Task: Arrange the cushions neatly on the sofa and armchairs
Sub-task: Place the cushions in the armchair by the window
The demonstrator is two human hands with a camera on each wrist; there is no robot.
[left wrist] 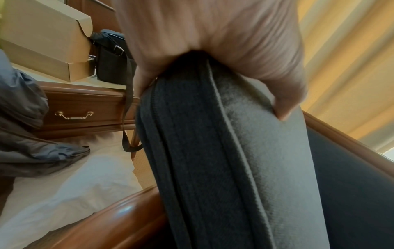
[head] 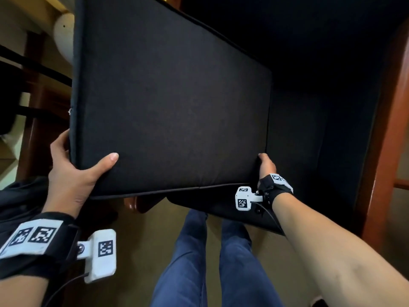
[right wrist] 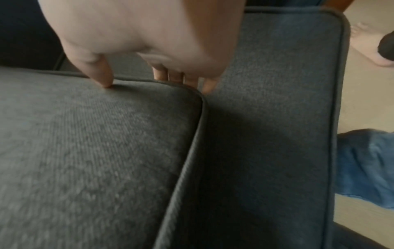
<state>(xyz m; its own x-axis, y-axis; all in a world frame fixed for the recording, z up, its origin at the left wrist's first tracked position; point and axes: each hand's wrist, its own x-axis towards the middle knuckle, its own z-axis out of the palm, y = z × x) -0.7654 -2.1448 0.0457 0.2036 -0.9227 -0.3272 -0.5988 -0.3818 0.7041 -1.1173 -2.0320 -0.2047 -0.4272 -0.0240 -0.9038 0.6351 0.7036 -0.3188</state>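
Observation:
A large flat dark grey cushion with piped edges is held tilted above the armchair seat cushion. My left hand grips its near left corner, thumb on top and fingers wrapped round the zipped edge. My right hand pinches the near right corner, thumb pressed on the top face and fingers underneath. In the right wrist view the seat cushion lies just below and beside the held one. The armchair's dark back fills the upper right of the head view.
The armchair's wooden arm runs down the right side, and another wooden rail is at the left. A wooden drawer unit carries a cardboard box and a black bag. My legs in blue jeans stand on beige carpet.

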